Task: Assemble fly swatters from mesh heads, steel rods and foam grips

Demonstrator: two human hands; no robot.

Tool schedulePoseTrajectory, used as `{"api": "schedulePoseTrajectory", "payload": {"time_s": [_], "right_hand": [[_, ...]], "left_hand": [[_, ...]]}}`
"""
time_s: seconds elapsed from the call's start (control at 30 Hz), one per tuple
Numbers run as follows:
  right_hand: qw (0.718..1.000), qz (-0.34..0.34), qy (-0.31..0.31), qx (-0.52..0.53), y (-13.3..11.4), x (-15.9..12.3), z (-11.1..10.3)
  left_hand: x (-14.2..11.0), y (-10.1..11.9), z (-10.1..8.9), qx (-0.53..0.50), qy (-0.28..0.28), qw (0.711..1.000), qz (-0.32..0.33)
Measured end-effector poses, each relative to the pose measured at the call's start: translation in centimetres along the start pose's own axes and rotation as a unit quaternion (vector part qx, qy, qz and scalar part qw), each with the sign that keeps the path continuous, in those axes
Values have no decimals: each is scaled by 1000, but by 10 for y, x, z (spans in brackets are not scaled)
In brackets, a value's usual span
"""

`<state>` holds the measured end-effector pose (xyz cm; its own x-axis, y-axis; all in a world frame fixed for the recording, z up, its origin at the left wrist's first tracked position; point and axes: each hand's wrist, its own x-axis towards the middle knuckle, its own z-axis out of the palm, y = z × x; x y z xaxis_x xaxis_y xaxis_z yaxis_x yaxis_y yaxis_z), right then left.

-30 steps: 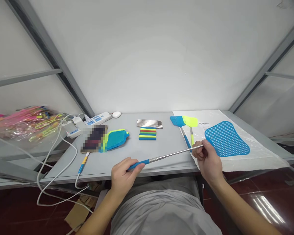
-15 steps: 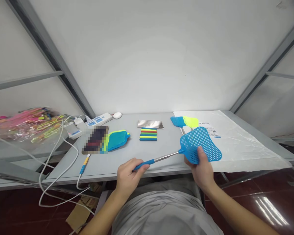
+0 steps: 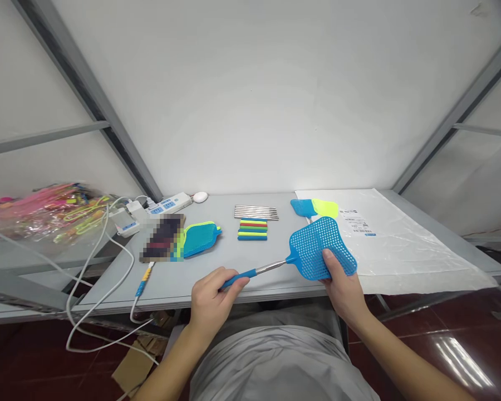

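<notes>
A blue fly swatter with a perforated head and a metal telescopic rod spans both my hands above the table's front edge. My left hand is wrapped round its blue handle grip. At the other end, my right hand pinches the head, thumb on top and fingers hidden beneath. Beyond it lie a short stack of coloured grips and a row of metal rods. More swatter heads, blue and yellow-green, form a pile on the left. A blue head and a yellow one rest at the back right.
A white plastic sheet with a printed label covers the table's right side. On the left are a phone-like blurred object, a power strip, loose white cables and bagged colourful items. A wall stands behind.
The rod has become shorter as the swatter's head moved left toward my left hand. Both hands shifted slightly left, still holding the fly swatter.
</notes>
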<state>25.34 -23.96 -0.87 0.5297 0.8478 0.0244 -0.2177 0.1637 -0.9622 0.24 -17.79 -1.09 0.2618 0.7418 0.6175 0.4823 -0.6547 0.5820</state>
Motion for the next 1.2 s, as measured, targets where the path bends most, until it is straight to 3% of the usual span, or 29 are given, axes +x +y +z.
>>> {"api": "schedulePoseTrajectory", "payload": {"time_s": [0.27,0.47,0.6,0.67,0.73,0.8,0.9,1.0,1.03,1.1,1.2], "right_hand": [[998,-45,-22,-28,-5,5,-5],[999,-33,-20,-6,-8,8,-6],[998,-11,-52,35,-10,12,-6],[998,6,-61,9,-12,12,-5],[993,17,-112,-29,-14,8,-2],[980,8,-183,-71,-14,3,2],[961,-22,-230,-155,-13,-3,8],[959,-14,-188,-212,-13,1,3],[960,-1,-171,-221,-15,6,-2],[960,13,-141,-243,-19,18,-15],[937,-31,-90,-337,-30,38,-32]], "left_hand": [[8,9,-1,-12,-13,999,-50],[17,20,-10,-65,-125,975,-172],[23,18,-18,-117,-212,950,-197],[22,17,-16,-189,-274,913,-234],[19,22,-4,-290,-326,847,-305],[12,35,18,-394,-347,767,-369],[5,62,61,-501,-346,679,-410],[9,85,98,-553,-343,647,-398],[14,90,106,-555,-347,651,-385],[24,95,119,-530,-365,690,-332],[40,99,132,-419,-408,780,-222]]}}
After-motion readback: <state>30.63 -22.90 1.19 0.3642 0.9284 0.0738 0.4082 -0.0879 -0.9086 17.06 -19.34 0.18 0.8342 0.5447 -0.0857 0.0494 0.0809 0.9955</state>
